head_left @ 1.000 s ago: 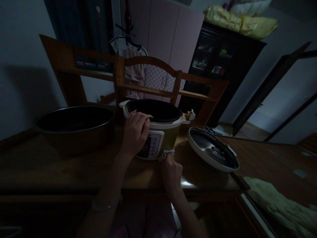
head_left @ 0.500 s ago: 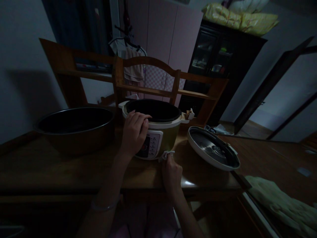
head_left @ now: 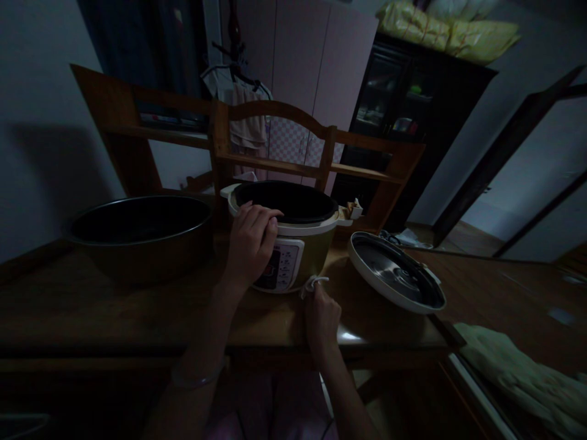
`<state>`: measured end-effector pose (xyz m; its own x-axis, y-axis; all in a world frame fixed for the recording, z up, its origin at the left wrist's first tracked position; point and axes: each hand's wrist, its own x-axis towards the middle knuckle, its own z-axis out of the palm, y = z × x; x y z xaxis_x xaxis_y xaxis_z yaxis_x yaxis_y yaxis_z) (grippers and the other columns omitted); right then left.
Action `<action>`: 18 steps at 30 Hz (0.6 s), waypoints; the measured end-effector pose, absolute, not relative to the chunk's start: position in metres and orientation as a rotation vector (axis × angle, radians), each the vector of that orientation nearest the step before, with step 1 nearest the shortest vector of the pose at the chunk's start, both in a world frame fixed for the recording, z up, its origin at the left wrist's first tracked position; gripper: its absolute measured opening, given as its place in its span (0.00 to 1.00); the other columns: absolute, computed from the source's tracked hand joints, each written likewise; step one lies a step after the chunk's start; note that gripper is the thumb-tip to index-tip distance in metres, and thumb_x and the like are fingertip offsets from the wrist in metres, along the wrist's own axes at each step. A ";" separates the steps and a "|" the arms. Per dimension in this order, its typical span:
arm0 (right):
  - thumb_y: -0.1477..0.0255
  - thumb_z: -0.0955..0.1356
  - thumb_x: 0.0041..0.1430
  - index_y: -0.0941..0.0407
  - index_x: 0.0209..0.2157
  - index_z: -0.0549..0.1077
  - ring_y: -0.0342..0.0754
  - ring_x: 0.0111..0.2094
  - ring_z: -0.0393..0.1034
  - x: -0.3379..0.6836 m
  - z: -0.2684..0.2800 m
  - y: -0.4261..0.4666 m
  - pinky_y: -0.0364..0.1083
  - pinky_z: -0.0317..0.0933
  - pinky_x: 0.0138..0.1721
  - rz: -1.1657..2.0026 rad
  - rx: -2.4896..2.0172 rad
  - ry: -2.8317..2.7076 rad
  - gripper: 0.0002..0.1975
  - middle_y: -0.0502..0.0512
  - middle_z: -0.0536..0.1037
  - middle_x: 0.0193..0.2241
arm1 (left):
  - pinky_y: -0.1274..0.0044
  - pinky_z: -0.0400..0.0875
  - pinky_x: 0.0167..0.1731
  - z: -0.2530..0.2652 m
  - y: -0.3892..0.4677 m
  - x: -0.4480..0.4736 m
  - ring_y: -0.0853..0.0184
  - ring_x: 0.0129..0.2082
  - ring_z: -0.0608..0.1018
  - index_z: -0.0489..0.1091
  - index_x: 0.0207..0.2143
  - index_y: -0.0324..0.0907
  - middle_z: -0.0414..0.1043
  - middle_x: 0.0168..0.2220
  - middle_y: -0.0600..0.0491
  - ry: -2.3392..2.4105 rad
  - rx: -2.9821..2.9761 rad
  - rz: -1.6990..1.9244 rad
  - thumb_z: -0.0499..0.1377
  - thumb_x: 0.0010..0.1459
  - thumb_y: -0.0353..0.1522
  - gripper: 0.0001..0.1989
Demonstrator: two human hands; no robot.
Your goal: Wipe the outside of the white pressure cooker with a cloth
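Note:
A green and white electric cooker [head_left: 316,244] with a front control panel stands on the wooden desk, its lid off and its inside dark. My left hand [head_left: 252,241] grips the cooker's front rim, fingers over the edge, covering part of the panel. Low at the cooker's front right, my right hand [head_left: 322,315] pinches a small white cloth [head_left: 310,284] against or close to the base. To the left sits a dark inner pot [head_left: 142,256]. The cooker's lid [head_left: 397,272] lies upside down on the right, showing its metal inner side.
A wooden shelf rack [head_left: 275,162] rises behind the cooker. The desk's front edge [head_left: 257,351] runs close to my forearms. Beyond the lid, a pale green cloth [head_left: 513,373] lies lower right. Clothes [head_left: 247,116] hang behind the rack, beside a pink wardrobe [head_left: 298,55].
My right hand and the white cloth have shifted slightly right along the cooker's base. My left hand keeps its place on the rim.

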<state>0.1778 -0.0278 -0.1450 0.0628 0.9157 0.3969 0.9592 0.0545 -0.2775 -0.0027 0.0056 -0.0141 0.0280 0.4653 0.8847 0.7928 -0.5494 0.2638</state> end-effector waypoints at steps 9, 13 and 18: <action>0.80 0.61 0.65 0.61 0.39 0.76 0.48 0.31 0.76 0.199 -0.130 0.003 0.42 0.54 0.30 0.005 -1.727 -1.767 0.12 0.63 0.82 0.32 | 0.62 0.53 0.66 -0.012 0.003 -0.003 0.64 0.51 0.71 0.70 0.47 0.46 0.72 0.45 0.53 -1.291 -2.033 -1.536 0.44 0.69 0.33 0.16; 0.79 0.62 0.61 0.61 0.39 0.78 0.48 0.32 0.75 0.213 -0.117 0.034 0.41 0.56 0.32 0.105 -1.583 -1.696 0.12 0.63 0.82 0.33 | 0.62 0.53 0.66 -0.012 0.002 -0.004 0.64 0.51 0.71 0.70 0.47 0.46 0.72 0.45 0.53 -1.294 -2.033 -1.542 0.44 0.69 0.33 0.16; 0.74 0.62 0.60 0.63 0.33 0.79 0.47 0.28 0.72 0.222 -0.108 0.056 0.41 0.58 0.29 0.290 -1.372 -1.584 0.14 0.59 0.81 0.27 | 0.62 0.54 0.66 -0.012 0.002 -0.005 0.64 0.51 0.71 0.70 0.46 0.45 0.72 0.45 0.53 -1.288 -2.040 -1.539 0.44 0.69 0.32 0.15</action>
